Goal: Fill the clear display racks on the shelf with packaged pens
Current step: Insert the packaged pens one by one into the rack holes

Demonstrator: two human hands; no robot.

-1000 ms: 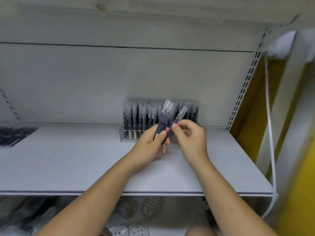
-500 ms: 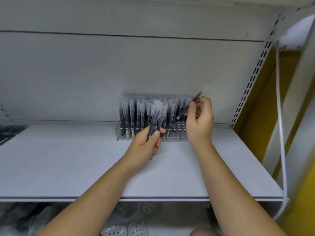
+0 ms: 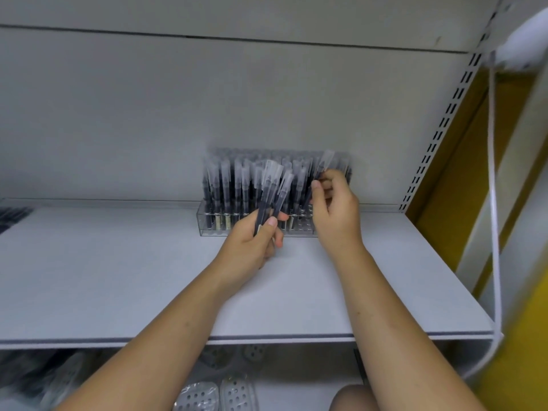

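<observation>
Left hand [image 3: 252, 241] grips a small bunch of packaged pens [image 3: 272, 188], fanned upward in front of the clear rack [image 3: 204, 222] at the back of the shelf [image 3: 118, 277]. Right hand [image 3: 335, 215] pinches a single pen [image 3: 326, 160], tilted, at the rack's right end.

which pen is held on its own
The pen pinched in the right hand, by the rack's right end; the left hand grips a bunch, the rest stand in the rack.
</observation>
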